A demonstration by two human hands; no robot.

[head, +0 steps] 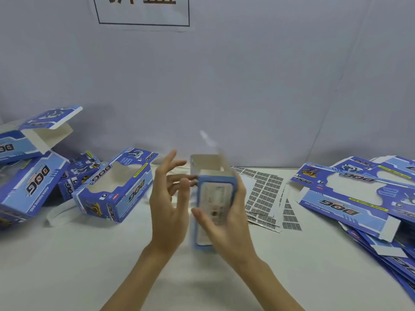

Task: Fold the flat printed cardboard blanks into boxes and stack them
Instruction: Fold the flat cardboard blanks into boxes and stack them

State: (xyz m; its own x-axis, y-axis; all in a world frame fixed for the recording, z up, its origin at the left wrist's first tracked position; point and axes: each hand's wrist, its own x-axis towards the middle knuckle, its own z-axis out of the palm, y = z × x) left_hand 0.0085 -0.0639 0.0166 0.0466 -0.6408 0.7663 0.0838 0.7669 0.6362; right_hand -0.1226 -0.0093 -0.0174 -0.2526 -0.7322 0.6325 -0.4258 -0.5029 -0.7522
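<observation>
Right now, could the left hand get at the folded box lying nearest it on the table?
Probably yes: the left hand is open and holds nothing, and only bare table lies between it and the folded box.

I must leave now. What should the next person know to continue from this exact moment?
Right hand grips the half-formed box, upright, far end open. Left hand is open beside it, fingers at its side.
Done: folded boxes piled loosely at left, not neatly stacked; some flaps open.
Left: close this box, fold the flat blanks heaped at right, then stack all.
</observation>
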